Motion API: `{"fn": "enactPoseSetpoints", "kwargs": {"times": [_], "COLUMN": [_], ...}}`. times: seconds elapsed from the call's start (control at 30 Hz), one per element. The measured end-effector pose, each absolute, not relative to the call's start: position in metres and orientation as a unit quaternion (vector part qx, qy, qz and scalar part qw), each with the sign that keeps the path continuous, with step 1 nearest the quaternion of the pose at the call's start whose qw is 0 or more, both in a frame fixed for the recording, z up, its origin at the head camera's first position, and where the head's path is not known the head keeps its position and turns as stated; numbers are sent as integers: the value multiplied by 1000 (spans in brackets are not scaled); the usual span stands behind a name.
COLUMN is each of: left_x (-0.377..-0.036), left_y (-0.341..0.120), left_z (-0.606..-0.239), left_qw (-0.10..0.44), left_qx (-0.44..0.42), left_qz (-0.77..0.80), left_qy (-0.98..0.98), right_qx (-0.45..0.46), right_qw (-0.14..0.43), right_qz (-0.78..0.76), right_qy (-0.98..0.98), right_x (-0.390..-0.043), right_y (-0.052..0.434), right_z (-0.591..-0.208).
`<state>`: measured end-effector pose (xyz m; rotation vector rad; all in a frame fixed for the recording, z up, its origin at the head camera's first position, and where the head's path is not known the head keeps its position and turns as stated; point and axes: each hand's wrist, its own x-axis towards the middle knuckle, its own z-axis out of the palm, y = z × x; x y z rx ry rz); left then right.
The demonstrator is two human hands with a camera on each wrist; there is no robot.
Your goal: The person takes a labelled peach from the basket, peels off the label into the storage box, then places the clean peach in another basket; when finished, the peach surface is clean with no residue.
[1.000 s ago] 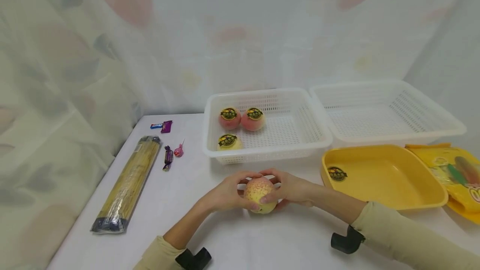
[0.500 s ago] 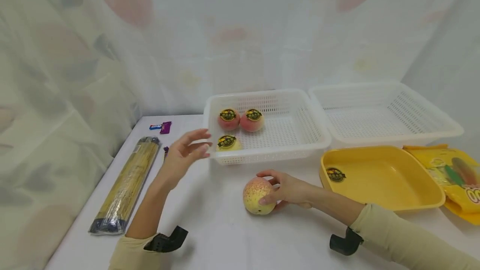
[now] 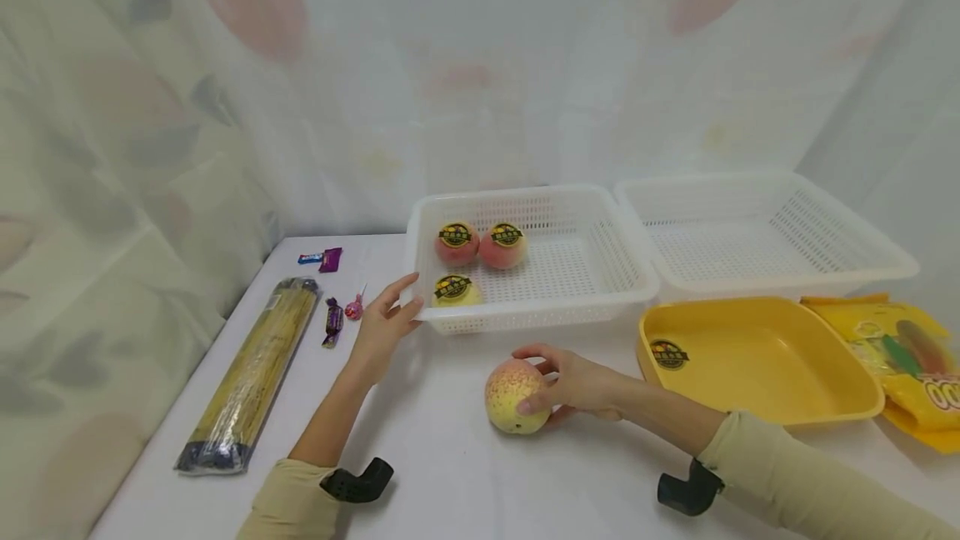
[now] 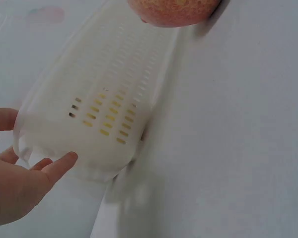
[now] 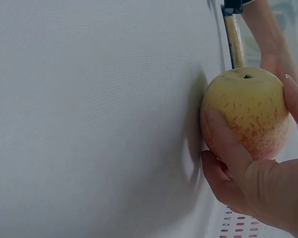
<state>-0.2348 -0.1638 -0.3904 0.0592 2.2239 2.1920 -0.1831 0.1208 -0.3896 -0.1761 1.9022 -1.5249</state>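
Observation:
A yellow apple with red speckles (image 3: 516,396) sits on the white table, held at its right side by my right hand (image 3: 573,383). In the right wrist view, thumb and fingers lie round the apple (image 5: 248,111). My left hand (image 3: 380,336) is at the left front corner of a white perforated basket (image 3: 540,308), its fingers loosely spread. The left wrist view has the thumb before the basket wall (image 4: 104,89) and other fingertips by the rim; firm contact cannot be told. Inside that basket are two pink fruits (image 3: 502,252) and a yellow one (image 3: 459,298), each with a black label.
A second white basket (image 3: 780,283) stands at the back right. Before it are a yellow tray (image 3: 757,365) with a black label inside and a yellow packet (image 3: 911,357). On the left lie a long wrapped bundle (image 3: 251,377), wrapped candies (image 3: 333,322) and a lollipop (image 3: 354,307).
My left hand has let go of the apple and moved up and left to the basket's corner. The right hand still holds the apple in the same place.

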Motion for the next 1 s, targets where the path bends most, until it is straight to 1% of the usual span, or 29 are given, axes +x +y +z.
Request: {"fn": "enactPoseSetpoints", "kwargs": {"times": [0.27, 0.57, 0.63, 0.73, 0.9, 1.0], "left_x": [-233, -232, -232, -232, -232, -232], "left_y": [-155, -156, -156, -156, -158, -159], "left_z": [-390, -390, -391, -392, -393, -393], "left_qw": [-12, -14, -14, -15, -15, -10], "left_qx": [8, 14, 15, 17, 17, 10], "left_qz": [712, 713, 712, 712, 714, 713], "left_qy": [702, 701, 702, 702, 700, 701], "right_qx": [-63, -73, -88, -119, -143, -140], "right_qw": [340, 339, 339, 329, 283, 246], "right_qz": [-588, -590, -586, -592, -621, -634], "right_qy": [731, 729, 731, 726, 717, 719], "right_x": [-185, -190, -194, -203, -230, -251], "right_y": [120, 128, 135, 152, 190, 220], "right_z": [-388, -379, -368, -342, -291, -271]}}
